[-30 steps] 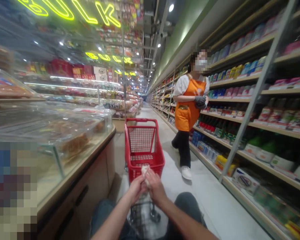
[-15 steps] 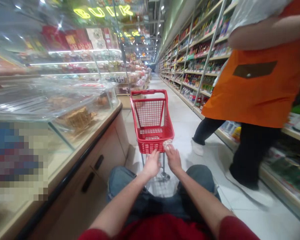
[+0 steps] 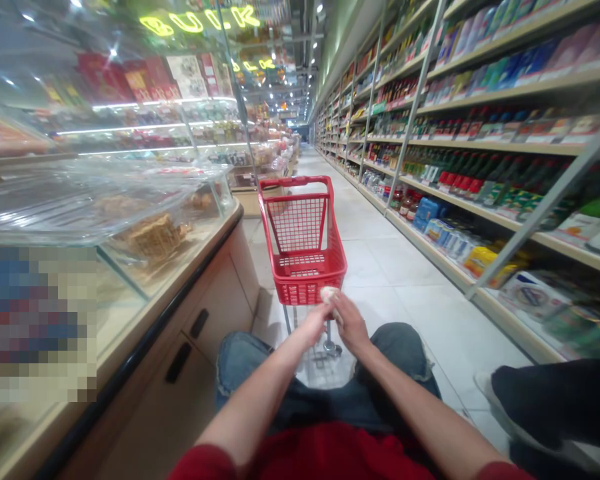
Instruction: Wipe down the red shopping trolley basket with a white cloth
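A crumpled white tissue [image 3: 329, 293] is bunched up between my two hands, over the near rim of a red shopping cart [image 3: 307, 272]. My right hand [image 3: 350, 325] is closed round it from the right. From the left my left hand [image 3: 316, 325] meets it, its fingers drawn together on the tissue and partly hidden by the other hand. The red basket of the cart stands just beyond both hands, on metal legs with a small caster [image 3: 333, 348]. Blur hides the finer finger details.
On the left runs a glass-topped counter [image 3: 200, 283] with baked-looking goods and a dark edge rail. Tall shelves [image 3: 505, 147] of bottles and packages line the right. A pale tiled aisle [image 3: 380, 260] lies between. Another person's dark trouser leg [image 3: 555, 403] is at lower right.
My left hand has moved right and closed in on the tissue by my right hand. The tissue has shifted slightly left. The person in the orange apron has walked mostly out of view.
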Available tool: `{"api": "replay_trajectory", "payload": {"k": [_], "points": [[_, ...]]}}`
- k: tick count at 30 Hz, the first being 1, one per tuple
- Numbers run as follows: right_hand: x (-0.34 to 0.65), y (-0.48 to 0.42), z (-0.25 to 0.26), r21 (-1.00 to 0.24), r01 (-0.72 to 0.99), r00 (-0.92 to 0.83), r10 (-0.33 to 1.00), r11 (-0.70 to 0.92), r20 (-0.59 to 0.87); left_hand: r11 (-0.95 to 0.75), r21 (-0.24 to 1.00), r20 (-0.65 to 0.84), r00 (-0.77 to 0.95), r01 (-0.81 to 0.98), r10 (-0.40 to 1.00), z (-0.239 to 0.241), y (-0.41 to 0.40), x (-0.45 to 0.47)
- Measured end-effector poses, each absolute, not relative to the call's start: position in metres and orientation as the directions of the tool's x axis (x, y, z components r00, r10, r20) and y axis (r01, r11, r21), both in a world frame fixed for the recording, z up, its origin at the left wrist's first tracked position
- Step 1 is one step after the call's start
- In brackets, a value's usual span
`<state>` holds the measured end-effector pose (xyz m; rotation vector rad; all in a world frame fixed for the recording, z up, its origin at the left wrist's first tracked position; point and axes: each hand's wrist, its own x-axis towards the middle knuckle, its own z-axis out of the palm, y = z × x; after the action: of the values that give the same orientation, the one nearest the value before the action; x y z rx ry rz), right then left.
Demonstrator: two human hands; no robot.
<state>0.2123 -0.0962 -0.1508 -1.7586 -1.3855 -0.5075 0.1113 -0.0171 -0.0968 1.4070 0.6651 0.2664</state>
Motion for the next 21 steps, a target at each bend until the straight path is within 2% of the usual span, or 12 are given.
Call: {"api": "replay_trajectory", "payload": {"k": [2,4,7,9,11,13,15,18,19,21], "points": [[0.232,-0.092,-0.142,-0.339,0.921,0.388,0.529,-0.193,0.755,-0.136,0.948,-0.157,0.795,0.287,0.585,-0.097,-0.011,0.111],[0.244,-0.084,-0.138,-0.308,0.899,0.433,0.518,-0.312,0.738,-0.398,0.831,-0.062,0.775,0.389,0.629,-0.097,-0.005,0.108],[0.245,-0.068,-0.151,-0.224,0.913,0.395,0.607,-0.341,0.689,-0.690,0.499,0.031,0.785,0.525,0.619,-0.098,-0.003,0.101],[0.237,-0.064,-0.170,-0.192,0.927,0.366,0.666,-0.322,0.651,-0.796,0.297,0.041,0.825,0.528,0.563,-0.102,-0.004,0.096],[0.228,-0.066,-0.187,-0.183,0.936,0.349,0.722,-0.301,0.597,-0.831,0.197,0.017,0.846,0.520,0.533,-0.108,-0.004,0.091],[0.222,-0.073,-0.195,-0.203,0.942,0.336,0.759,-0.268,0.558,-0.821,0.158,-0.017,0.833,0.548,0.553,-0.116,-0.001,0.085],[0.219,-0.081,-0.188,-0.270,0.930,0.365,0.712,-0.250,0.599,-0.785,0.155,-0.037,0.798,0.599,0.602,-0.122,0.005,0.079],[0.212,-0.080,-0.160,-0.359,0.910,0.412,0.555,-0.208,0.723,-0.724,0.147,-0.029,0.734,0.674,0.678,-0.123,0.017,0.069],[0.208,-0.076,-0.151,-0.353,0.918,0.393,0.533,-0.180,0.749,-0.700,0.145,-0.023,0.710,0.699,0.704,-0.122,0.021,0.066],[0.198,-0.060,-0.139,-0.287,0.952,0.296,0.571,-0.110,0.766,-0.658,0.150,-0.010,0.667,0.738,0.745,-0.118,0.027,0.059]]}}
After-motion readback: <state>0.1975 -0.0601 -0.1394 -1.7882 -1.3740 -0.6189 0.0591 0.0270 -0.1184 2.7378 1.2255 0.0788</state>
